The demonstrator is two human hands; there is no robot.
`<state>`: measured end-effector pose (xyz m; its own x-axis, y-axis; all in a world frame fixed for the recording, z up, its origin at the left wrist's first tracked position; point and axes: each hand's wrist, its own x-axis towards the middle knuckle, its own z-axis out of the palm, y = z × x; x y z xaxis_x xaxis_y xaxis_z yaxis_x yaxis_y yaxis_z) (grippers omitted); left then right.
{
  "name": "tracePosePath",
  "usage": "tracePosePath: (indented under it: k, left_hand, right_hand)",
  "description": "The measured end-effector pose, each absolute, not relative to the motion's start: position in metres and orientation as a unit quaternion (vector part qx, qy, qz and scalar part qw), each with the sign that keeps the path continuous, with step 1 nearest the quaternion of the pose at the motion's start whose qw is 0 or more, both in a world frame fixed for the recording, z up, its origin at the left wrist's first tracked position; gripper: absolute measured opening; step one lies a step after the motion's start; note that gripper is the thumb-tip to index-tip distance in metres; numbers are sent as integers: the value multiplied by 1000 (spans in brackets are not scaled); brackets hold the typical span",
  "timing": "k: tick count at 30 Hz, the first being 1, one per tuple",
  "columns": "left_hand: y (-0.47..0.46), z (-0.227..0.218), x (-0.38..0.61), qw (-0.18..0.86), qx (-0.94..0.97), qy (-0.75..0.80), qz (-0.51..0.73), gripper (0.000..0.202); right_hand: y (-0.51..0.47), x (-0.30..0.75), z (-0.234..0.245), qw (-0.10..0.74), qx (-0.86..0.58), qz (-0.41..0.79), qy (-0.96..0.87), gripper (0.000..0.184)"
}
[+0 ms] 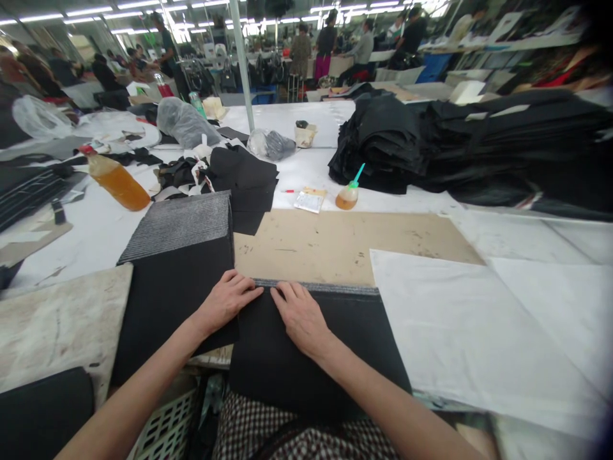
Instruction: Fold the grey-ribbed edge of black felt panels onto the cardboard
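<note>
A black sheet of fabric or leather-like material (pixel 316 358) lies before me, its near end hanging over the table edge towards my lap. Along its far edge runs a narrow grey-striped band (pixel 342 289). My left hand (pixel 228 299) is at the band's left end, fingers curled and thumb stretched along the edge. Close beside it, my right hand (pixel 301 319) has its fingertips pressed together on the same edge. The undersides of the fingers are hidden. To the left rests an overlapping stack of similar black sheets (pixel 179 287), their grey-striped edges (pixel 182 223) fanned out.
A beige board (pixel 306 243) lies under the work. Beyond it stand a small glue bottle with a green nozzle (pixel 347 195) and a silver packet (pixel 309 200). An amber-filled bottle (pixel 119 182) leans at left. Black material is heaped (pixel 460 140) at right; white sheeting (pixel 479 319) covers the near right.
</note>
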<state>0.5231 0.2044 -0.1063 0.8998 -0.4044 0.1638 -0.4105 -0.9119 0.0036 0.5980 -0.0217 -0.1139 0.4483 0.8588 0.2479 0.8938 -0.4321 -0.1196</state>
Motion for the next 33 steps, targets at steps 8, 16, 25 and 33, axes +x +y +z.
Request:
tracePosePath:
  k: [8,16,25,33]
  left_hand:
    - [219,-115,516,79,977,-163,109,31]
    - [219,-105,509,19,976,-197,93,31]
    - [173,-102,501,-25,987,-86,132,31]
    - [144,-125,499,-49,987,-48,142,32]
  right_hand:
    - [-5,593,-125,138,-830,-76,-535,43]
    - [-4,589,-122,134,-834,-83,-529,47]
    - [-10,583,-119,132,-837,-108,-519,34]
    - [-103,607,-119,125,-863,-84,-482,43]
